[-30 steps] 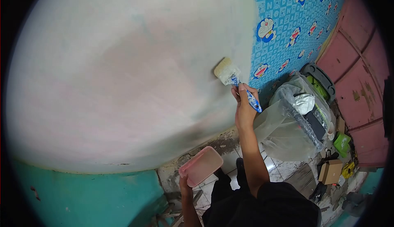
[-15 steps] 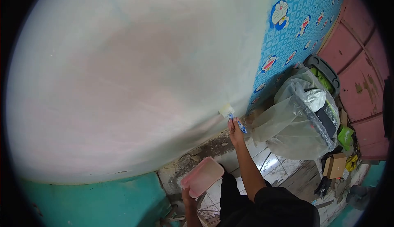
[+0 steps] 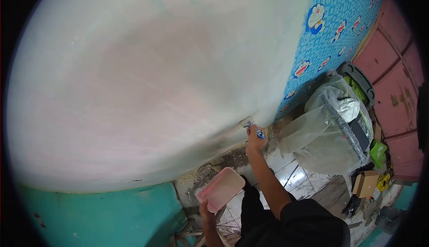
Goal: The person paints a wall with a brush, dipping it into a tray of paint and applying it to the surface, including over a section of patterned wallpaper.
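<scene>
My right hand (image 3: 255, 138) is closed around the blue patterned handle of a paintbrush (image 3: 247, 122). Its pale bristles press on the lower part of the whitish wall (image 3: 147, 104), close to the wall's bottom edge. Lower down, my left hand (image 3: 205, 209) grips the near end of a pink plastic tub (image 3: 223, 186). The tub is tilted, with a pale, pinkish inside; I cannot make out how much paint it holds.
Blue cartoon wallpaper (image 3: 315, 46) covers the wall at right. Below it a bin draped in clear plastic (image 3: 319, 139) stands near a pink door (image 3: 397, 81). A cardboard box (image 3: 365, 184) lies on the tiled floor (image 3: 286, 175). Green wall (image 3: 107, 215) is at lower left.
The paintbrush has turned, its bristles now lying flatter against the wall, and my right wrist has bent with it. My view has shifted slightly left. The tub stays in my left hand.
</scene>
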`<control>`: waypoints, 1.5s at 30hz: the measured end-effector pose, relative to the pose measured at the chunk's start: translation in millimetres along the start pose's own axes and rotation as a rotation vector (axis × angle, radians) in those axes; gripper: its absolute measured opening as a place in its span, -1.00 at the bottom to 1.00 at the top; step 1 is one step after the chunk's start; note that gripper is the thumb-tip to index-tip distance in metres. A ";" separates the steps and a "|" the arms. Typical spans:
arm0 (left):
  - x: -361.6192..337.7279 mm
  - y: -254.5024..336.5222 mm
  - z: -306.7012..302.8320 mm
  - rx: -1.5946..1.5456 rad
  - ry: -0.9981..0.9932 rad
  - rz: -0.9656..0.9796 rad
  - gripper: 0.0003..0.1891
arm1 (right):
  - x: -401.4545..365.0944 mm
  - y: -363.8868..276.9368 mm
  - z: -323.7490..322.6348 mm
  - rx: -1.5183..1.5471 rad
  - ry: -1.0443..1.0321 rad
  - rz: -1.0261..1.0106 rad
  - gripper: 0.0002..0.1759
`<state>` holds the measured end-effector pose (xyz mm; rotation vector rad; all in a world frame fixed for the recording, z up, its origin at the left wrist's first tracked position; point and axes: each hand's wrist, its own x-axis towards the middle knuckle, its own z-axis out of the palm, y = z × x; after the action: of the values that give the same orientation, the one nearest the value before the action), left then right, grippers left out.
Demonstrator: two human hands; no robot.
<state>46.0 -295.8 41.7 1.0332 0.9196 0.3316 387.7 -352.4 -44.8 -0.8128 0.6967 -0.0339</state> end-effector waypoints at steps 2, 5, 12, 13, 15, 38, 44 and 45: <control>1.5 5.8 3.8 -0.067 0.015 -0.002 -0.44 | -35.7 -44.8 22.7 0.022 -0.076 -0.066 -0.82; 11.0 -2.6 -10.9 -0.035 0.015 0.062 -0.43 | -86.7 -115.7 53.7 0.099 -0.189 -0.130 -0.85; 16.6 3.1 -7.9 -0.029 -0.009 0.118 -0.41 | -123.7 -230.0 99.4 0.279 -0.447 -0.258 -0.85; 14.9 6.5 -3.5 -0.052 -0.020 0.109 -0.42 | -120.0 -236.7 101.5 0.319 -0.492 -0.264 -0.85; 10.1 13.2 3.0 -0.124 -0.045 0.071 -0.46 | -93.8 -223.0 95.1 0.338 -0.563 -0.231 -0.81; 20.1 14.2 31.2 -0.019 -0.120 0.171 -0.42 | 9.6 -153.3 37.6 -0.097 -0.231 -0.351 -0.88; 16.6 26.9 55.7 0.000 -0.204 0.218 -0.44 | -67.5 -239.9 58.1 -0.122 -0.388 -0.403 -0.82; 14.9 31.4 63.1 0.015 -0.204 0.244 -0.44 | -75.5 -249.4 54.7 -0.155 -0.428 -0.419 -0.81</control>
<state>109.6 -307.8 73.2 1.1731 0.6149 0.4140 418.0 -469.5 192.4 -1.0645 0.1181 -0.1805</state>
